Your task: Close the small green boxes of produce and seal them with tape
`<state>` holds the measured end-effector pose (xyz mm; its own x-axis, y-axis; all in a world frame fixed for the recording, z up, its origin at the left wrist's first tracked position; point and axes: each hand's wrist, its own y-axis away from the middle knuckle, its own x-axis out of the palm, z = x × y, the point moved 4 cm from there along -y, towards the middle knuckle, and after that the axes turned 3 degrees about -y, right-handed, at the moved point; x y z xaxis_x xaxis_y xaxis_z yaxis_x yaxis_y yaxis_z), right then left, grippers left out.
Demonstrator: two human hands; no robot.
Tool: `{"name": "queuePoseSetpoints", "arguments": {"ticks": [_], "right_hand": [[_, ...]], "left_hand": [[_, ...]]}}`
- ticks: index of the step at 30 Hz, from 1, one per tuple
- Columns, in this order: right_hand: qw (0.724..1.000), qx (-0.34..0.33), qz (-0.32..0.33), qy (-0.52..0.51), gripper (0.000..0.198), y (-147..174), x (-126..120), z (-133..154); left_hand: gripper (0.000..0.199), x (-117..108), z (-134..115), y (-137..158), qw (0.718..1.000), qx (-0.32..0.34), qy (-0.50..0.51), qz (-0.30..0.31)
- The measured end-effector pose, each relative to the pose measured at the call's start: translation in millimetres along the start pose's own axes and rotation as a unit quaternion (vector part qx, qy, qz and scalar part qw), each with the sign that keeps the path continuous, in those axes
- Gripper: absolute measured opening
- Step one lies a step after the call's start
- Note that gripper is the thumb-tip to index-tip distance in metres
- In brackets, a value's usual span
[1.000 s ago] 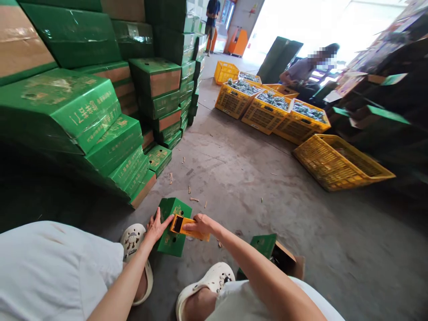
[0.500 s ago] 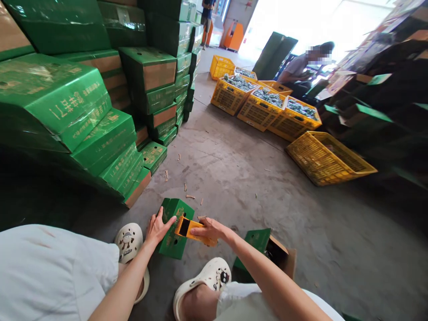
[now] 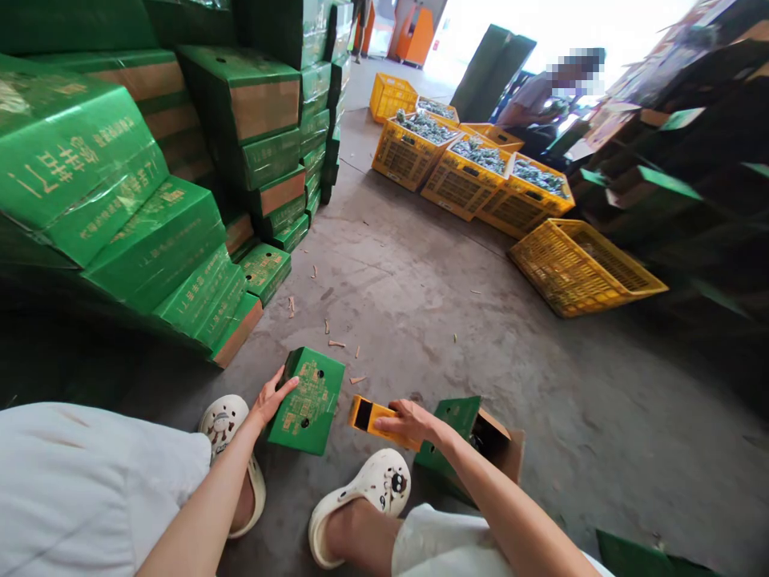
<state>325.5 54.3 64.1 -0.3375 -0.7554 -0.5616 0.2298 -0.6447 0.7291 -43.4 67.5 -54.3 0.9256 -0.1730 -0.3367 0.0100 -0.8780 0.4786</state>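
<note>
My left hand [image 3: 271,398] grips the left edge of a small green cardboard box [image 3: 312,405] with gold print and two round holes, its thumb lying on the printed face. The box's lid is closed, and it is above or on the floor between my feet; I cannot tell which. In my right hand [image 3: 412,422] is an orange tape dispenser [image 3: 378,418] with a black part near its front end. The dispenser points at the box, with a gap between them. Beside my right wrist stands an open green box [image 3: 460,417] with dark contents barely visible.
Stacked green cartons [image 3: 150,232] rise on the left. Yellow crates [image 3: 456,192] filled with grey-green pieces stand ahead, near a seated person [image 3: 541,100]. A tilted yellow crate [image 3: 558,276] lies nearer. Cardboard scraps [image 3: 336,344] dot the floor. Green cardboard [image 3: 642,554] lies lower right.
My right hand has drawn the tape dispenser off the box, to the right. My left hand and the box have shifted slightly left, showing more of the printed face. The view has tilted downward.
</note>
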Motion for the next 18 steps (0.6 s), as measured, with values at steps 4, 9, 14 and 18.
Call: {"name": "queuePoseSetpoints", "arguments": {"ticks": [4,9,14,18], "right_hand": [[1.000,0.010,0.005,0.024,0.052,-6,6,-3],[0.999,0.015,0.027,0.033,0.054,-23,10,15],[0.998,0.026,0.033,0.043,0.055,-39,14,27],[0.998,0.035,0.037,0.045,0.051,-45,14,32]], "left_hand": [[0.073,-3,4,-2,1.000,0.008,-0.001,-0.001],[0.069,-11,7,-7,0.999,-0.009,-0.035,-0.036],[0.076,4,-9,12,0.987,-0.018,-0.106,-0.121],[0.113,48,-35,54,0.942,0.004,-0.307,-0.139]]}}
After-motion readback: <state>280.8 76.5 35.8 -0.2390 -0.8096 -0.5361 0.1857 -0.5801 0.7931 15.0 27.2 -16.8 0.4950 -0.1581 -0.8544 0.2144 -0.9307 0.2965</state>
